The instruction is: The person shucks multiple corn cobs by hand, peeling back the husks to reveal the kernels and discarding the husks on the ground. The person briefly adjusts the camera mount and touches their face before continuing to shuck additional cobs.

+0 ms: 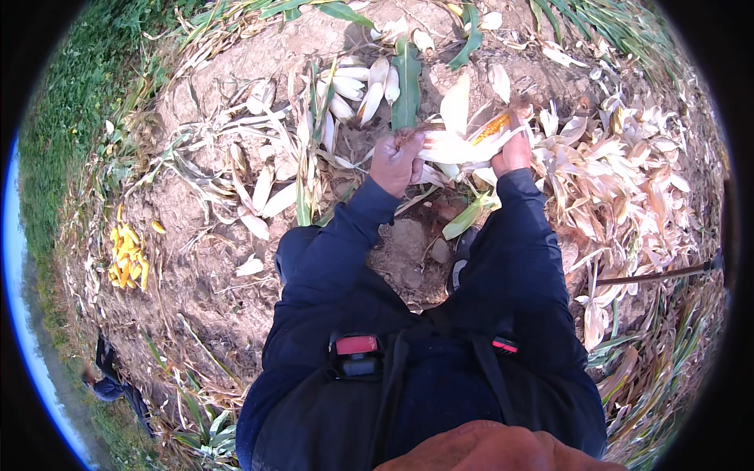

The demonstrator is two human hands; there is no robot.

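Between my hands is a maize ear (493, 127), its yellow kernels showing through partly opened pale husk (452, 146). My right hand (513, 152) grips the ear at its right end, where brown silk shows. My left hand (397, 162) is closed on the left end of the peeled-back husk, with brown fibres at its fingers. Part of the ear stays hidden inside the husk. Just beyond my left hand lie several ears still in their husks (368, 88) and a long green leaf (406, 85). Below my right hand is a greenish husk (465, 218).
A heap of stripped husks (624, 171) spreads on the right, near a thin pole (654, 275). Several bare yellow cobs (126, 256) are piled at far left. Dry stalks (303, 147) and stones (407, 238) lie on the soil. Another person (112, 385) is at lower left.
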